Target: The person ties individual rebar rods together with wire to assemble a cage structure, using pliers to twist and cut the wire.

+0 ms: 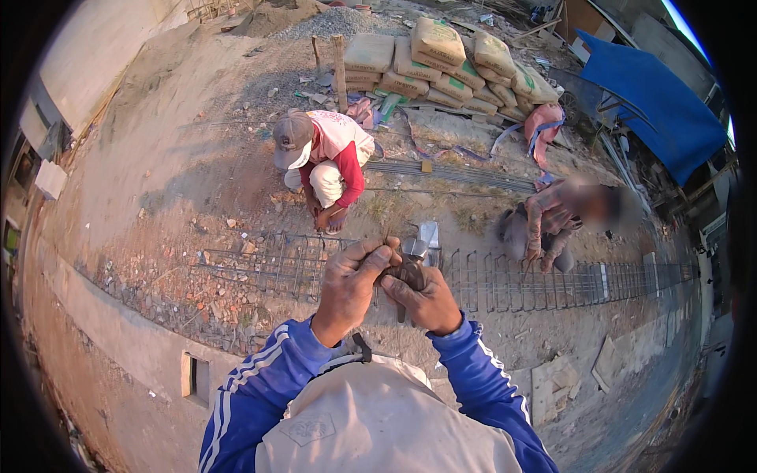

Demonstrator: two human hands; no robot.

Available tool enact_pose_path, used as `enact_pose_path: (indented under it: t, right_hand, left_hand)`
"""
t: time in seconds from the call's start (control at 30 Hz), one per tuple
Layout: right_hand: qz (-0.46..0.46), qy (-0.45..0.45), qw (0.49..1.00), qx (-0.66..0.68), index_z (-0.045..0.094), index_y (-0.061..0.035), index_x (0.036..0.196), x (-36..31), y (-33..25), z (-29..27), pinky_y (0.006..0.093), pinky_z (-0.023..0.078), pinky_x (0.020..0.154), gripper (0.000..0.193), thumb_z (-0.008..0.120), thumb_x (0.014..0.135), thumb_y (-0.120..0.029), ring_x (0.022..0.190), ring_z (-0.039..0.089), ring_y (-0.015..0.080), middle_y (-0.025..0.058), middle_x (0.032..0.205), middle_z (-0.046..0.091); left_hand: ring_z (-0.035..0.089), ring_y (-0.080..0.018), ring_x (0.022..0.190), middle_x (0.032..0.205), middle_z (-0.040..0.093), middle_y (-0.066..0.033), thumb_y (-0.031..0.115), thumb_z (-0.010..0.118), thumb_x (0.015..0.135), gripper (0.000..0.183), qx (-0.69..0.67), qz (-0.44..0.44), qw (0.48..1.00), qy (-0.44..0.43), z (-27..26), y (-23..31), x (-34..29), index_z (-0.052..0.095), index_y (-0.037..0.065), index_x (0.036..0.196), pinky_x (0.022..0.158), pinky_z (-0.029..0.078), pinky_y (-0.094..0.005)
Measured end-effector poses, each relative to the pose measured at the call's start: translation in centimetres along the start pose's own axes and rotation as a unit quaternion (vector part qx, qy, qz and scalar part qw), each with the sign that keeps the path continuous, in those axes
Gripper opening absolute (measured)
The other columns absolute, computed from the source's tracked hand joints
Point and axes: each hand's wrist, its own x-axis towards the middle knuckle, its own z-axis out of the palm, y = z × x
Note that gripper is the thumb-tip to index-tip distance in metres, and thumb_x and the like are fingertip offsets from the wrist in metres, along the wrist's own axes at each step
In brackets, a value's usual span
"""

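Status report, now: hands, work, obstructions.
Left hand close to right hand, which grips dark object, kind unclear. Rebar cage ahead. Two co-workers crouch beside it.

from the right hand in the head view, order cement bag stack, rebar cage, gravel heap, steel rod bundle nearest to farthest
1. Rebar cage, on the ground below
2. Steel rod bundle, ahead past the cage
3. Cement bag stack, behind the rods
4. Gravel heap, farther back, leftward

You present two bare hands: one left hand (348,285), one right hand (426,296). Counted before you: two co-workers (352,162), one cap (292,135), one blue tarp (654,98), two wooden posts (341,75), one gravel heap (337,22). Stacked bags (438,41) exceed ten; overlap hides their exact number from you.
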Motion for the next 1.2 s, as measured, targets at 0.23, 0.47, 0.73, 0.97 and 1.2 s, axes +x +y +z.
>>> enact_pose_path:
  t: [0.23, 0.47, 0.73, 0.97, 1.2]
  right_hand:
    - [-0.022, 0.187, 0.981, -0.051, 0.067, 0.0016, 0.105, 0.4, 1.3, -1.2, 0.0234, 0.043, 0.06, 0.037, 0.062, 0.093, -0.033, 0.066, 0.052, 0.0083, 0.0033, 0.075, 0.062]
    - [-0.123, 0.129, 0.967, -0.182, 0.064, 0.002, 0.108, 4.7, -2.7, 6.4, 0.03, 0.044, 0.057, 0.055, 0.081, 0.074, -0.037, 0.065, 0.056, 0.0171, 0.0056, 0.074, 0.057]
    - [-0.149, 0.034, 0.976, -0.158, 0.063, -0.0002, 0.077, 10.3, -0.6, 16.0, 0.0331, 0.038, 0.049, 0.021, 0.073, 0.083, -0.018, 0.051, 0.043, 0.0174, 0.0094, 0.06, 0.05]
    - [-0.017, -0.107, 0.973, -0.206, 0.066, 0.0, 0.081, 11.9, 3.3, 21.7, 0.0315, 0.041, 0.051, 0.015, 0.071, 0.084, -0.014, 0.051, 0.047, 0.0172, 0.0118, 0.063, 0.057]
    - [0.034, -0.166, 0.986, -0.013, 0.066, -0.0027, 0.088, 10.7, 6.2, 26.2, 0.0324, 0.048, 0.065, 0.011, 0.071, 0.079, -0.008, 0.068, 0.061, 0.0234, 0.0119, 0.078, 0.066]
  left_hand:
    - [0.049, -0.0063, 0.063, 0.081, 0.051, 0.0013, 0.018, 0.049, 0.1, 0.016, -0.158, 0.205, 0.963, 0.077, -8.1, 7.3, 2.0, 0.058, 0.006, 0.106, 0.057, 0.042, -0.0228]
    - [0.053, -0.0082, 0.067, 0.085, 0.054, 0.0005, 0.017, 0.049, 0.1, 0.014, -0.165, 0.174, 0.97, 0.037, -8.2, 6.5, 3.2, 0.057, 0.009, 0.107, 0.061, 0.045, -0.0244]
    - [0.051, -0.0063, 0.063, 0.084, 0.054, 0.0007, 0.016, 0.049, 0.1, 0.016, -0.236, 0.091, 0.967, 0.008, -16.8, 10.7, 3.5, 0.057, 0.007, 0.109, 0.057, 0.045, -0.0221]
    - [0.037, -0.0035, 0.053, 0.078, 0.051, 0.0018, 0.015, 0.05, 0.099, 0.016, -0.161, 0.25, 0.946, 0.133, -33.1, 20.4, 5.6, 0.058, 0.004, 0.108, 0.045, 0.032, -0.0197]
    - [0.036, -0.0049, 0.053, 0.078, 0.051, -0.0004, 0.014, 0.048, 0.1, 0.017, -0.189, 0.239, 0.937, 0.169, -43.2, 23.2, 5.9, 0.057, 0.002, 0.108, 0.043, 0.031, -0.0203]
